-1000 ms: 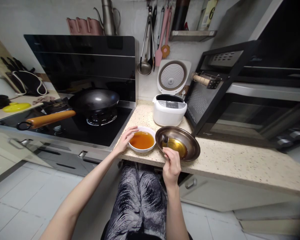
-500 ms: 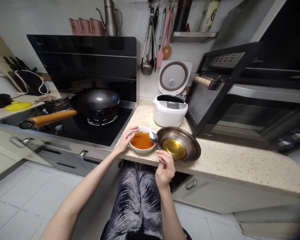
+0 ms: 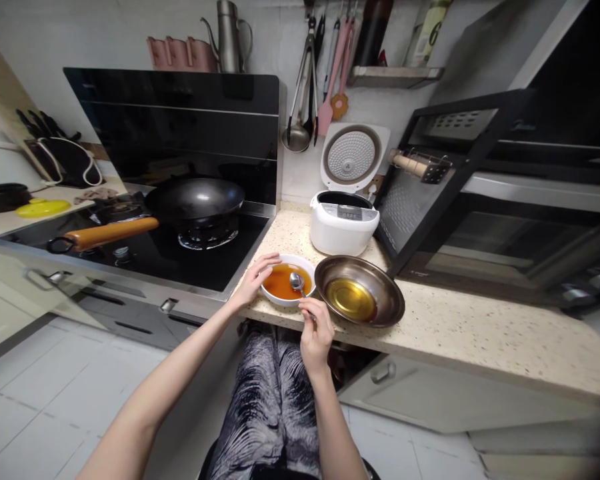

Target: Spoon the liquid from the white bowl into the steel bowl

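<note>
A white bowl (image 3: 309, 265) of clear reddish-brown liquid (image 3: 280, 283) stands near the counter's front edge. My left hand (image 3: 253, 283) holds the bowl's left rim, with its fingers fairly straight along it. In my right hand (image 3: 317, 332) the handle of a metal spoon (image 3: 297, 281) is pinched between thumb and fingers. The spoon's head is over the bowl, at the liquid's surface; whether it dips in I cannot tell. Just right of the bowl sits a dark metal pan (image 3: 386, 301) with yellow oil (image 3: 351, 299) in it.
Behind the pan a white rice cooker (image 3: 344, 230) stands with its lid up. On the left, a black wok (image 3: 197, 200) sits on the stove, its wooden handle (image 3: 115, 233) jutting forward. A dark oven (image 3: 500, 247) stands right, and utensils (image 3: 307, 87) hang on the wall.
My right hand has moved left, carrying the spoon from between the pan and the bowl's right rim to over the liquid in the bowl. My left hand stays at the rim.
</note>
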The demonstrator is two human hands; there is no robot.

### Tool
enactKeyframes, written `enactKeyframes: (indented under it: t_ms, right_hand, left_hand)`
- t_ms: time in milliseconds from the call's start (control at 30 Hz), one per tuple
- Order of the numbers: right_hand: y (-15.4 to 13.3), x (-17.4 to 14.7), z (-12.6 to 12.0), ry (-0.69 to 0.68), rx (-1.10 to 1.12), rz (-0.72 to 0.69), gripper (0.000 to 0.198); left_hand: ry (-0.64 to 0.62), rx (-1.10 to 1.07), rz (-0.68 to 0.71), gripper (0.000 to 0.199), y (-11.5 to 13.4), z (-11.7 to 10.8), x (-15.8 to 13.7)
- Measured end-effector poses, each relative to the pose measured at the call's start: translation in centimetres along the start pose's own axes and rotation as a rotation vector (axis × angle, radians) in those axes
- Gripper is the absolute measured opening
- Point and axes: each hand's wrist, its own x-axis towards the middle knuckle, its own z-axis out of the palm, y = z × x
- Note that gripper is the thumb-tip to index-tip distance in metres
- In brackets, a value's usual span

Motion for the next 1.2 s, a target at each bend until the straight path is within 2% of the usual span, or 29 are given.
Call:
enactKeyframes:
  t_ms: [300, 633, 1200]
  right_hand:
    - [0.3, -0.1, 0.6, -0.007, 0.034, 0.066, 0.019]
    - [0.1, -0.2, 0.6, 0.084, 0.099, 0.19, 0.018]
    - [-1.4, 0.7, -1.2, 0.227, 0.108, 0.16, 0.016]
  left_hand:
    - [0.005, 0.006, -0.012, 0.035, 0.0, 0.0, 0.0]
    - [0.005, 0.003, -0.015, 0.036, 0.1, 0.0, 0.0]
    - [0.003, 0.003, -0.012, 0.035, 0.0, -0.1, 0.0]
